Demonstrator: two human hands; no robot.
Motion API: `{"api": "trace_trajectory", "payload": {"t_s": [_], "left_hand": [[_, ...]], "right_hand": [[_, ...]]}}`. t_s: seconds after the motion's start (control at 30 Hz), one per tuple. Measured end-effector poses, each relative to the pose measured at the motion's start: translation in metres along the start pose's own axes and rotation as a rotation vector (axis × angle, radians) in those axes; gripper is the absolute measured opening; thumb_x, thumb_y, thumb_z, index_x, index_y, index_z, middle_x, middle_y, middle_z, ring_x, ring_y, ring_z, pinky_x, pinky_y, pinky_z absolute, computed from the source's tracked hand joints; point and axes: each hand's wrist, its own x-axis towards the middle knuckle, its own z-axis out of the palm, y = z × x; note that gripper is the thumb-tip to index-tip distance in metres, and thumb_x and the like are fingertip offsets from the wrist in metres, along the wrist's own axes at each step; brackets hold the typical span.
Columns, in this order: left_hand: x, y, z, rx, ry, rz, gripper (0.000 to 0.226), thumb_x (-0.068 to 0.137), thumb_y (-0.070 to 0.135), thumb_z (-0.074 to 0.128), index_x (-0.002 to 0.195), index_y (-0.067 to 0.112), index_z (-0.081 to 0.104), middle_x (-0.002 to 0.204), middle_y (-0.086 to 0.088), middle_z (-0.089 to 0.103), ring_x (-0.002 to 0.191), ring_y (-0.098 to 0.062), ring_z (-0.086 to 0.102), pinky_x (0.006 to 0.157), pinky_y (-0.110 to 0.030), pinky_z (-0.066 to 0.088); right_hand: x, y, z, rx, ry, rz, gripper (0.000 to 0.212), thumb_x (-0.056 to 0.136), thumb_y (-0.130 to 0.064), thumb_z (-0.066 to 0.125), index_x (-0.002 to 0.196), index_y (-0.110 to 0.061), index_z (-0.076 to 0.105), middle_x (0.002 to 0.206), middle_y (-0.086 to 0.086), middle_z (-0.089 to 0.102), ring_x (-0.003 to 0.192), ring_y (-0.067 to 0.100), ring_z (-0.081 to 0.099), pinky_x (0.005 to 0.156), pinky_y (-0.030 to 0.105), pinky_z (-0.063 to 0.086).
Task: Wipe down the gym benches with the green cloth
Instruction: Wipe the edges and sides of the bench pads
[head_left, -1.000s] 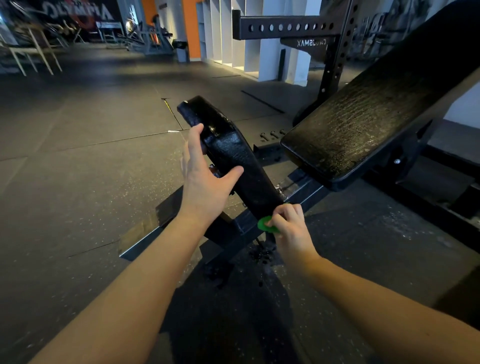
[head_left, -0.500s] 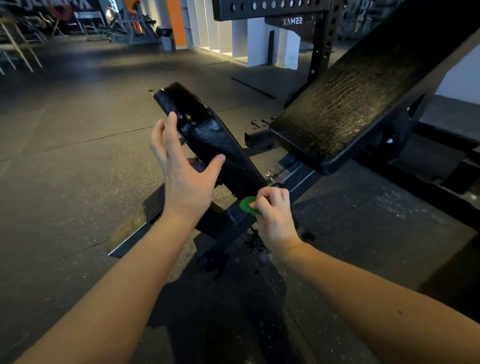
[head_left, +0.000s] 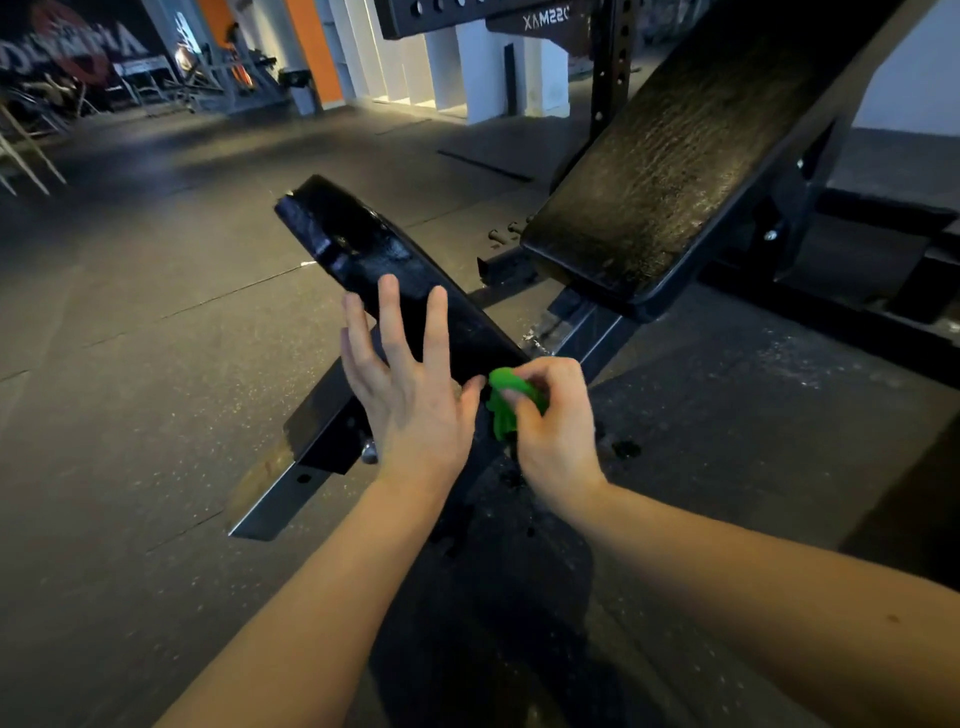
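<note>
A black gym bench stands before me with its seat pad (head_left: 374, 265) tilted up and its long back pad (head_left: 675, 156) sloping up to the right. My right hand (head_left: 556, 426) grips a bunched green cloth (head_left: 506, 402) at the seat pad's lower end, near the steel frame (head_left: 592, 332). My left hand (head_left: 410, 395) is beside it with straight, spread fingers over the seat pad's near side; whether it touches the pad is unclear.
The bench's flat foot bar (head_left: 291, 483) runs across the dark rubber floor (head_left: 130, 415) at lower left. A black rack upright (head_left: 605, 78) rises behind the bench. Other gym machines (head_left: 218, 83) and white pillars (head_left: 467, 67) stand far back.
My left hand has let go of the seat pad, slid down it and spread its fingers. My right hand has lifted the green cloth slightly, showing more of it.
</note>
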Motion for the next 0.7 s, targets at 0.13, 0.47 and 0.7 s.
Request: {"api": "trace_trajectory", "payload": {"t_s": [0.13, 0.47, 0.7], "left_hand": [[-0.002, -0.004, 0.010, 0.016, 0.005, -0.013, 0.096, 0.081, 0.047, 0.078, 0.158, 0.021, 0.026, 0.163, -0.009, -0.005, 0.152, -0.043, -0.003, 0.120, -0.063, 0.014], [-0.003, -0.003, 0.015, 0.020, 0.005, -0.011, 0.094, 0.083, 0.052, 0.073, 0.158, 0.022, 0.024, 0.164, -0.009, -0.004, 0.151, -0.043, 0.007, 0.118, -0.062, 0.020], [-0.003, -0.004, 0.019, 0.026, 0.002, 0.009, 0.094, 0.084, 0.050, 0.072, 0.159, 0.020, 0.024, 0.163, -0.009, -0.004, 0.151, -0.045, 0.007, 0.116, -0.061, 0.023]], "right_hand": [[-0.003, 0.024, 0.015, -0.213, 0.026, -0.097, 0.032, 0.087, 0.006, 0.062, 0.110, -0.015, 0.054, 0.115, -0.002, 0.042, 0.110, 0.016, 0.038, 0.093, 0.019, 0.038], [-0.010, 0.062, 0.012, -0.247, 0.007, -0.092, 0.032, 0.084, 0.010, 0.055, 0.110, -0.007, 0.049, 0.118, 0.001, 0.039, 0.108, 0.018, 0.036, 0.090, 0.013, 0.031], [-0.010, 0.088, 0.011, -0.218, -0.001, 0.148, 0.039, 0.090, 0.013, 0.046, 0.109, -0.020, 0.040, 0.117, -0.008, 0.029, 0.109, 0.014, 0.036, 0.092, 0.015, 0.032]]}}
